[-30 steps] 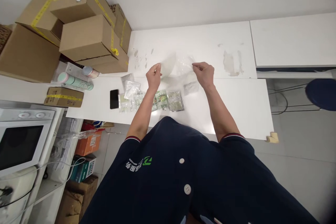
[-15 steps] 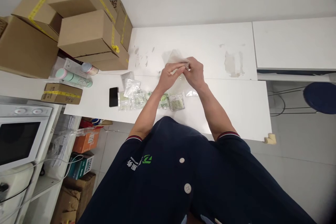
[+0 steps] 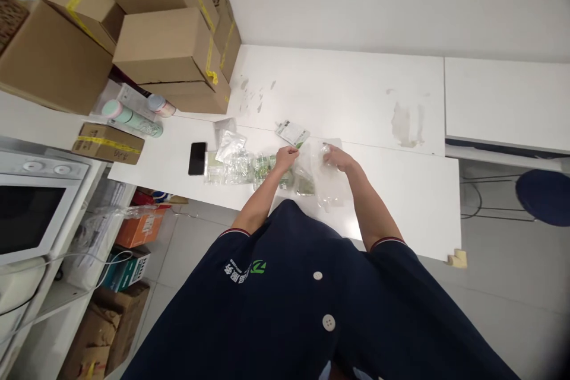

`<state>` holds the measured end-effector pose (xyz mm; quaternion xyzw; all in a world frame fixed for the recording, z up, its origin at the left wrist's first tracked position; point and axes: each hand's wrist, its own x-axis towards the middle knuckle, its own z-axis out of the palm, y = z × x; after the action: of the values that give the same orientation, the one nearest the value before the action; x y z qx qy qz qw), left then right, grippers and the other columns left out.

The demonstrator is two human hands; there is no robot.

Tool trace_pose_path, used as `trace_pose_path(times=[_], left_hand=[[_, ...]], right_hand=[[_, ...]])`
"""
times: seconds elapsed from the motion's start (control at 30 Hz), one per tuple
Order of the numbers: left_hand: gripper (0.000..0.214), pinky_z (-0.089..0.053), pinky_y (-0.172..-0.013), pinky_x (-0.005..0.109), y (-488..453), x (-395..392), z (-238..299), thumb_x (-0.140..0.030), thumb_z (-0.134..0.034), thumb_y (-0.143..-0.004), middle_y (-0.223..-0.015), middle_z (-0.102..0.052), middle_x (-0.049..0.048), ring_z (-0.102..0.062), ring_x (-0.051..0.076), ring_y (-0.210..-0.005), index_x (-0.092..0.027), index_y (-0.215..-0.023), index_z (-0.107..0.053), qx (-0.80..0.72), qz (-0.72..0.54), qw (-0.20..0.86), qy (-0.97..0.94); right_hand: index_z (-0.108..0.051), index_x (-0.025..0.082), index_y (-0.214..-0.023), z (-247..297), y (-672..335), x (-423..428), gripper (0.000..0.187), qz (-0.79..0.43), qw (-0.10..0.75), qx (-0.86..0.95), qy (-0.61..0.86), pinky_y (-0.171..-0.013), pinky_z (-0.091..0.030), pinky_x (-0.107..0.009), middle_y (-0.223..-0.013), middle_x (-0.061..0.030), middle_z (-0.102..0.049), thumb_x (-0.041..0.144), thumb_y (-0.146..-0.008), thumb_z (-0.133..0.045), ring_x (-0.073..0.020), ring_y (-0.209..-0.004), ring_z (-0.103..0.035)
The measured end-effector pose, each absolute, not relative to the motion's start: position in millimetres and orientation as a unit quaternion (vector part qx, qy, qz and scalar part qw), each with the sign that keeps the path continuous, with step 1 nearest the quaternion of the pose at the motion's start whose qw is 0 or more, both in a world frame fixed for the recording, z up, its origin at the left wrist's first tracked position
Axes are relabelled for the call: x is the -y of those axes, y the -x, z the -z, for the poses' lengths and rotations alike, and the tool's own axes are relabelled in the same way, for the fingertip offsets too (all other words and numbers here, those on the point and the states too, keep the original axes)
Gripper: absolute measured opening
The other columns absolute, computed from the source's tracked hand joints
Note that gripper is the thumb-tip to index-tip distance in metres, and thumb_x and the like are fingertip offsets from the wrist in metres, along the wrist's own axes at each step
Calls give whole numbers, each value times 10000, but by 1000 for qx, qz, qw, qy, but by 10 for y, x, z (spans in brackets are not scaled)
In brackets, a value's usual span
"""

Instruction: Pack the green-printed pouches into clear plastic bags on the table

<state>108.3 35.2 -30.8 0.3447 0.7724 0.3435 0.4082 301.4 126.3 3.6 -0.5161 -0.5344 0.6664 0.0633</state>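
White surface [image 3: 401, 184]: it carried the work around the middle of its near edge, where the step in hand looked to be the handling of a clear bag [image 3: 328, 187].
Green packets [image 3: 240, 169]: lay in a row along the near edge, left of its middle.
Clear bag: thin, creased and see-through, it sat by the near edge, just right of the row; the next move seemed to call for a light, sure pinch on its slack film.
White-and-green packet [image 3: 291, 132]: lay slantwise between the bag and the far edge.
Right hand [image 3: 341, 158]: fingers half curled at the bag's upper end; whether they pinched the film could not be told.
Left hand [image 3: 286, 158]: fingertips drawn together by the white-and-green packet's near corner; any hold could not be made out.
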Motion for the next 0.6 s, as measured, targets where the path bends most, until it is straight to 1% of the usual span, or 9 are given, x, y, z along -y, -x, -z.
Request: trace_pose_path(times=[0.1, 0.17, 0.23, 0.3, 0.37, 0.43, 0.5, 0.57, 0.6], left_hand=[[102, -500, -771, 265, -1049, -250, 77, -235, -647, -794, -873, -734, 27, -650, 155, -809, -172, -838, -713, -738, -399, 365, -405], [135, -496, -756, 254, -933, -168, -52, -284, -644, -807, -876, -726, 20, -637, 144, -790, -175, -855, -708, -710, -420, 360, -435], [207, -493, -773, 245, -740, -107, -100, -341, -611, -846, -938, -721, 21, -638, 142, -835, -189, -953, -699, -691, -439, 362, -446], [260, -485, -817, 246, -507, -63, -47, -354, -544, -898, -1014, -710, 34, -638, 148, -912, -200, -1062, -673, -718, -435, 340, -424], [269, -471, -859, 267, -298, -26, 88, -318, -483, -932, -1042, -701, 61, -633, 168, -963, -191, -1083, -666, -786, -369, 311, -386], [262, -454, -889, 301, -170, 5, 255, -278, -466, -936, -1045, -694, 93, -626, 200, -989, -179, -1053, -678, -837, -258, 307, -374], [262, -439, -907, 323, -138, 17, 408, -262, -477, -926, -1099, -675, 120, -615, 224, -1024, -177, -1072, -676, -848, -166, 320, -388], [266, -429, -915, 324, -169, 5, 519, -265, -513, -903, -1177, -641, 141, -600, 235, -1067, -174, -1100, -666, -848, -120, 333, -395], [264, -425, -917, 321, -193, -8, 555, -268, -536, -885, -1203, -625, 148, -591, 238, -1087, -169, -1093, -665, -849, -109, 337, -392]], right_hand=[[-642, 159, -907, -55, -2937, -1202, 300, -678, 28, 559, 477, -567, -506, -260, -734, -14, -671, 157, -607, -651, -157, -626, -609], [-650, 147, -825, -139, -2942, -1208, 255, -663, 32, 588, 462, -571, -492, -242, -718, -8, -670, 162, -576, -702, -138, -620, -597], [-662, 140, -789, -266, -2987, -1262, 244, -640, 75, 610, 462, -581, -485, -237, -706, -2, -667, 184, -563, -744, -124, -618, -586], [-663, 146, -781, -393, -3070, -1380, 231, -628, 167, 594, 474, -596, -495, -251, -710, 2, -661, 211, -581, -760, -122, -624, -589], [-649, 164, -786, -465, -3181, -1561, 198, -627, 285, 528, 496, -616, -519, -269, -733, 3, -653, 214, -622, -748, -128, -647, -604], [-624, 186, -783, -447, -3305, -1785, 153, -624, 378, 438, 525, -640, -541, -272, -768, 5, -641, 176, -661, -715, -131, -685, -622], [-588, 198, -770, -343, -3429, -2007, 122, -621, 422, 339, 567, -667, -553, -252, -803, 4, -623, 124, -705, -660, -120, -725, -634], [-556, 201, -792, -188, -3546, -2173, 91, -619, 431, 258, 604, -706, -558, -239, -855, -9, -612, 114, -778, -582, -108, -772, -646], [-549, 200, -826, -106, -3600, -2217, 59, -618, 429, 237, 615, -731, -562, -249, -891, -22, -610, 142, -826, -538, -109, -804, -653]])
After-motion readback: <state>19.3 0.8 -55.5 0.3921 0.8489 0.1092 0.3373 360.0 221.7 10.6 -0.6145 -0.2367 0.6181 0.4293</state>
